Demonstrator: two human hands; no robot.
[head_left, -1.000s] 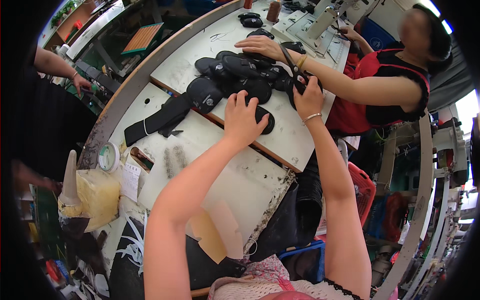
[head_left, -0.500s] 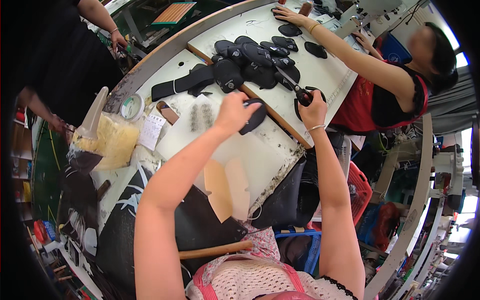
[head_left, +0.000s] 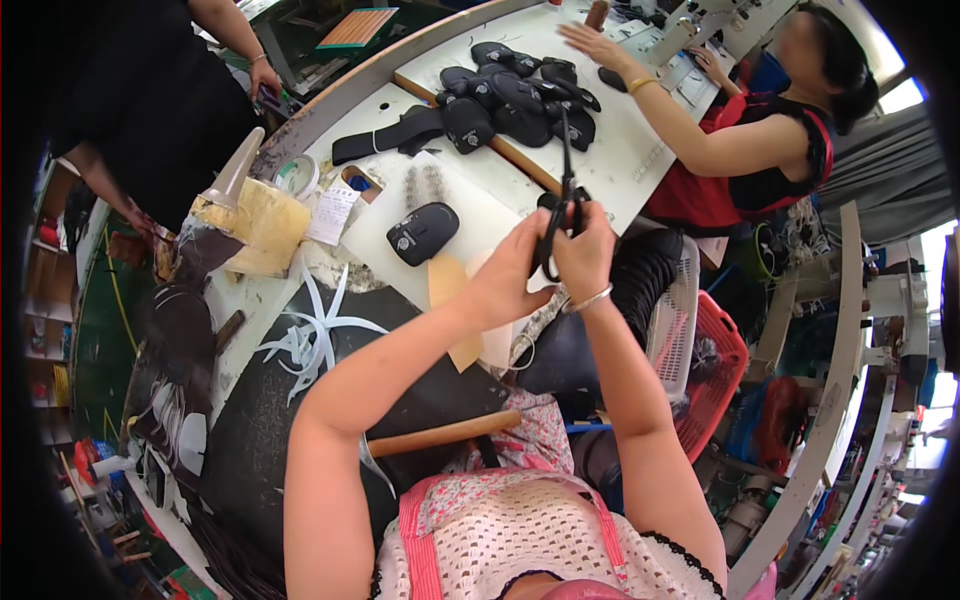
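Note:
My right hand (head_left: 588,250) grips a pair of black-handled scissors (head_left: 568,190), their blades pointing away from me toward the far pile. Close beside the handles is my left hand (head_left: 505,275), thumb and fingers apart; whether its fingertips touch the handle loop I cannot tell. A black rounded padded piece (head_left: 423,233) with a pale printed mark lies on the white board (head_left: 375,235), left of my hands. Several similar black pieces (head_left: 515,95) are heaped farther off on the white table. Tan pattern pieces (head_left: 450,290) lie partly under my left forearm.
A black strap bundle (head_left: 385,138) lies left of the pile. Nearer are a tape roll (head_left: 296,177), a yellowish block (head_left: 268,225), pale strips (head_left: 315,340) and a wooden handle (head_left: 445,434). A red basket (head_left: 722,350) stands at right. Co-workers are at far right and far left.
My left hand has put the black padded piece down on the white board and moved right to the scissors. My right hand has drawn the scissors nearer, blades now pointing straight away.

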